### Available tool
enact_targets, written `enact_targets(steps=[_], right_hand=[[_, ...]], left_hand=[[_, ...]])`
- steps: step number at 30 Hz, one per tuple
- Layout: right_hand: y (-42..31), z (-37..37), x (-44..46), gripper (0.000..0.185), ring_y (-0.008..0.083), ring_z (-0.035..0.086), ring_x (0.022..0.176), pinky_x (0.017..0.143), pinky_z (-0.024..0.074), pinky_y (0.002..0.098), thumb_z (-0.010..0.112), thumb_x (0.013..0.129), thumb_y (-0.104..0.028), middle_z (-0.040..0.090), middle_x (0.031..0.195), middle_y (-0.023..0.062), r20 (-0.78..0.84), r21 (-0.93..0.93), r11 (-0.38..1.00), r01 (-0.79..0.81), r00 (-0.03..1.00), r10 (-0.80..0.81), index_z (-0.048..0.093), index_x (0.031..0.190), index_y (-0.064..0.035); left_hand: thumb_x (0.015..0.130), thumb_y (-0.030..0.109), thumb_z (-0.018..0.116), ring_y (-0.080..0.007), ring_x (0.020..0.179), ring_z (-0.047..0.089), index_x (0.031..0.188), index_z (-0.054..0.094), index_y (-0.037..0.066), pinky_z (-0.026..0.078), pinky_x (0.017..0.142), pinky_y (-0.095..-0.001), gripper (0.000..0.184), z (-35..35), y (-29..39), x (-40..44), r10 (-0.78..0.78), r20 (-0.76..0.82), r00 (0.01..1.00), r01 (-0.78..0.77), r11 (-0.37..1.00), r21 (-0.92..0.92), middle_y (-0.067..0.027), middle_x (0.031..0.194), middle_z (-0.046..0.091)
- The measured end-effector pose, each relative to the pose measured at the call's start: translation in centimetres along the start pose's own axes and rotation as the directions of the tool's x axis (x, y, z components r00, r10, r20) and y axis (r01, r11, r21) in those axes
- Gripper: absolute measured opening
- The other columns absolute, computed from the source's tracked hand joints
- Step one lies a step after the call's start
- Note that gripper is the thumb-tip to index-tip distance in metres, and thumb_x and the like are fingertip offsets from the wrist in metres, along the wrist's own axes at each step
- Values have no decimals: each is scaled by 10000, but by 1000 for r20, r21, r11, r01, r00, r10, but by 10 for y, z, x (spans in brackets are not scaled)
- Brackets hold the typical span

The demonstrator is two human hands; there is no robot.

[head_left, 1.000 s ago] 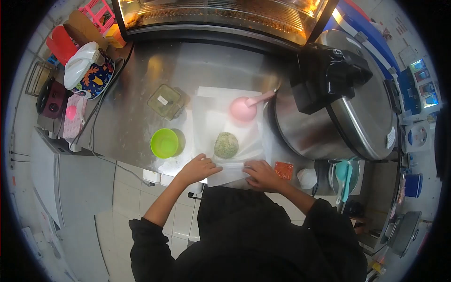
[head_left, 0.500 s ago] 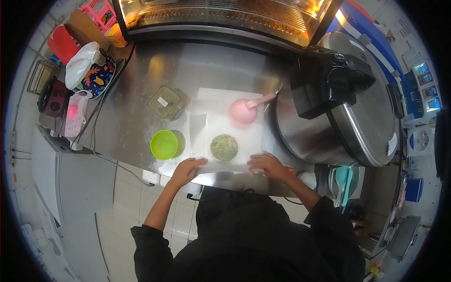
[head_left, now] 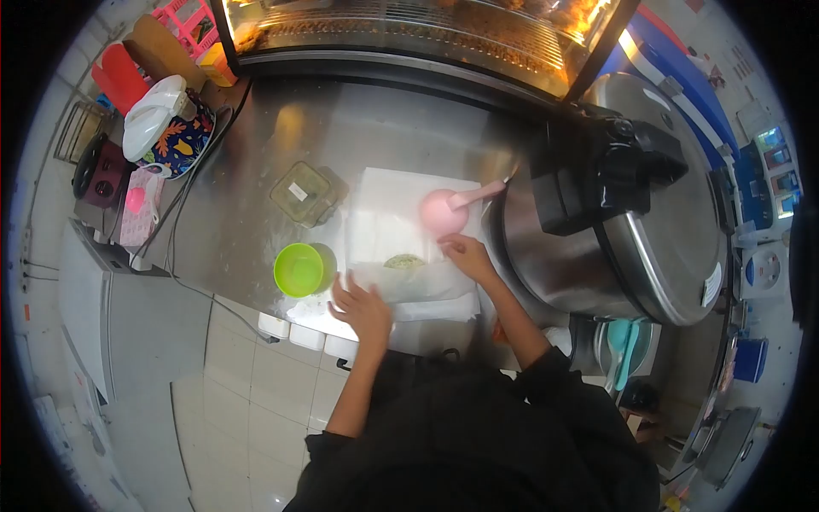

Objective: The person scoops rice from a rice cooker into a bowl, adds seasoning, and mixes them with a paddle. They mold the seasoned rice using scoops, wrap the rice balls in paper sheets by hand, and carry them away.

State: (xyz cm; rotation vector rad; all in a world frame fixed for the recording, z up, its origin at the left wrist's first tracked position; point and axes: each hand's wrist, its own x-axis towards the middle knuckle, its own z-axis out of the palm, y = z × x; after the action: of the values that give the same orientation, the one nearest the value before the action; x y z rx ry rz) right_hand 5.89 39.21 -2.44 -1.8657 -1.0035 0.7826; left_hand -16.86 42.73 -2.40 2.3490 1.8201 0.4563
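A rounded mound of green-flecked food, probably rice (head_left: 403, 261), lies on white wrapping paper (head_left: 384, 192) on the steel counter. The paper's near edge is folded up over it, so only its far part shows. My right hand (head_left: 467, 256) is pinched on the right end of the folded paper, just below a pink rice scoop (head_left: 444, 213). At the paper's left end my left hand (head_left: 363, 311) is open, fingers spread. Beside it stands a green bowl (head_left: 299, 270). Farther back sits a clear lidded container (head_left: 300, 193).
A large steel rice cooker (head_left: 554, 247) with a black hinge block stands close on the right. A lit glass display cabinet (head_left: 409, 43) borders the back. On the left are a patterned pot (head_left: 175, 141) and loose cables (head_left: 183, 192). Turquoise utensils (head_left: 627, 350) rest in a pan at lower right.
The paper's near edge has been lifted and folded away from me over the mound. My right hand moved up and inward with it; my left hand shifted slightly right and opened.
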Motion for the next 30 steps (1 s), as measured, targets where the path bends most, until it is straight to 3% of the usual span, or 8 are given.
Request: enact_targets(steps=[3, 7, 9, 17, 21, 23, 27, 30], right_hand=[[-11, 3, 33, 254, 237, 575, 629, 631, 466, 328, 594, 754, -125, 612, 784, 102, 73, 39, 999, -16, 997, 13, 604, 987, -25], [-13, 15, 73, 276, 225, 576, 707, 666, 471, 333, 614, 723, -90, 589, 840, 76, -79, -122, 981, 148, 984, -159, 587, 995, -51], [-22, 30, 89, 274, 218, 562, 822, 706, 467, 351, 660, 678, -100, 561, 896, 76, 23, -342, 753, 562, 806, -591, 582, 937, -61], [-85, 65, 110, 558, 294, 569, 819, 681, 434, 376, 769, 550, -277, 554, 862, 85, 536, -738, 447, 505, 842, -65, 495, 1002, -98], [-84, 55, 118, 487, 296, 573, 868, 708, 448, 385, 766, 547, -281, 595, 843, 136, 703, -578, 564, 589, 711, -23, 526, 900, -47], [-88, 45, 108, 401, 309, 572, 889, 720, 448, 379, 734, 576, -264, 601, 895, 167, 841, -192, 645, 740, 463, -280, 562, 855, -33], [-71, 44, 93, 365, 321, 578, 829, 726, 449, 384, 695, 602, -227, 606, 929, 192, 581, -338, 708, 619, 730, -360, 636, 924, -66], [-69, 41, 102, 342, 311, 591, 795, 730, 460, 371, 638, 682, -195, 627, 877, 172, 732, -208, 812, 545, 637, -241, 616, 1005, -83]], left_hand=[[819, 431, 512, -215, 1298, 248, 1279, 368, 79, 95, 1026, -523, 597, 12, 4, -43, 696, -144, 703, -690, 717, 98, -106, 1376, 304], [805, 512, 475, -218, 1324, 196, 1341, 282, 49, 31, 1022, -523, 734, 3, 16, -49, 658, 126, 743, -666, 745, 40, -104, 1419, 242], [790, 556, 457, -219, 1334, 167, 1369, 222, 28, 46, 1022, -506, 818, 1, 20, -47, 619, 173, 766, -623, 781, -33, -110, 1436, 202], [774, 548, 478, -249, 1329, 168, 1339, 220, -57, 108, 1002, -489, 866, -14, 55, -45, 395, 188, 899, -391, 918, -60, -176, 1418, 202], [772, 517, 506, -287, 1322, 170, 1333, 214, -74, 166, 977, -507, 866, -15, 64, -46, 339, 159, 927, -326, 940, -103, -211, 1406, 200], [773, 508, 512, -303, 1320, 167, 1334, 204, -78, 178, 971, -515, 868, -16, 67, -44, 325, 140, 935, -311, 944, -114, -226, 1403, 193], [779, 499, 514, -351, 1317, 146, 1341, 178, -78, 197, 962, -533, 873, -17, 70, -42, 314, 131, 940, -304, 948, -94, -267, 1396, 167], [784, 499, 510, -370, 1317, 128, 1350, 178, -60, 194, 965, -540, 862, -19, 68, -39, 289, 118, 950, -278, 955, -103, -276, 1396, 155]])
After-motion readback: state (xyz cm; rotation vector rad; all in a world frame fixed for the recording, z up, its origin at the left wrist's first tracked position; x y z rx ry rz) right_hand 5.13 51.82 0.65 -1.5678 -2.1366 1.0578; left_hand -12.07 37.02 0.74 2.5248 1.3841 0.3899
